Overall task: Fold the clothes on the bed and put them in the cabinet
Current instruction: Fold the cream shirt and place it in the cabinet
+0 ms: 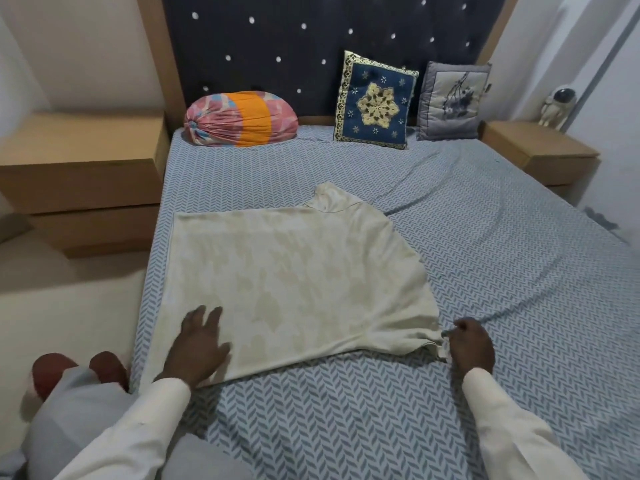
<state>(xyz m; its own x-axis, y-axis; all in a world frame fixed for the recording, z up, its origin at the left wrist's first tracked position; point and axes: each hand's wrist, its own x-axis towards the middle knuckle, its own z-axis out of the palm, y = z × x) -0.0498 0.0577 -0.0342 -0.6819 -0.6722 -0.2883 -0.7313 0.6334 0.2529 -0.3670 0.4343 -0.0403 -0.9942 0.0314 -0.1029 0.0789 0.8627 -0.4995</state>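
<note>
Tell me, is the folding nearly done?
Not yet. The cream patterned cloth garment lies flat on the blue herringbone bedsheet. The left hand presses its near edge while the right hand pinches its corner. Folding it and putting it away are left; no cabinet shows.

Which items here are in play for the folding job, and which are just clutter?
In play: cream garment; left hand pressing flat on it; right hand pinching its edge; bed.
Lying about: pink-orange bolster; blue cushion; grey cushion; astronaut figure; left nightstand; right nightstand.
</note>
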